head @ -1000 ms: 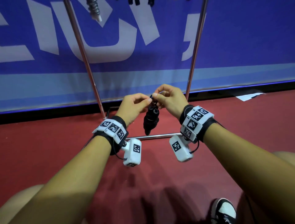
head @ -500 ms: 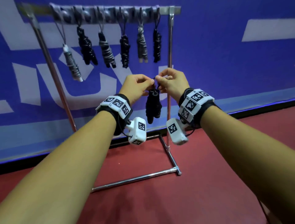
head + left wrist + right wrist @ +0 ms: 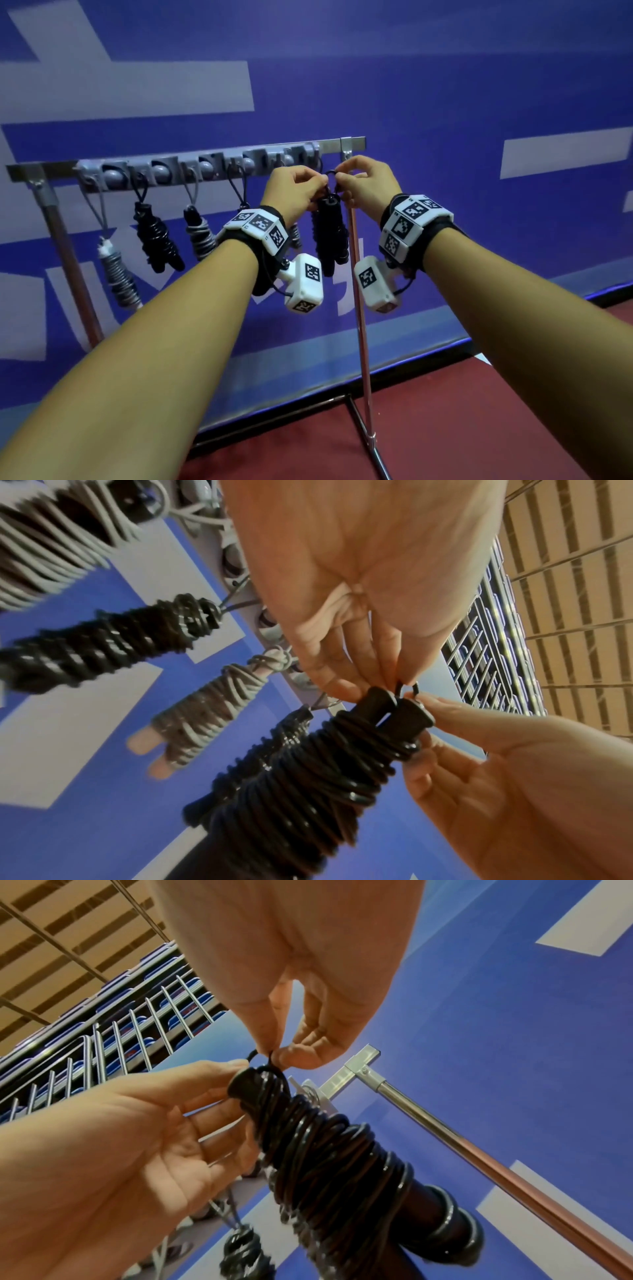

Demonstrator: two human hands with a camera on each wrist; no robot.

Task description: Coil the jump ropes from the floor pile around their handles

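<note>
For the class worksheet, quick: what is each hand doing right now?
Left hand: pinches the loop of the coiled black rope.
Right hand: pinches the same loop.

Sports hall / gym. Evidence: red court floor, blue padded wall banner with big white lettering along its edge, steel rack at mid frame hung with coiled jump ropes. Wrist views show blue spectator seats behind railings upper left, slatted ceiling above.
</note>
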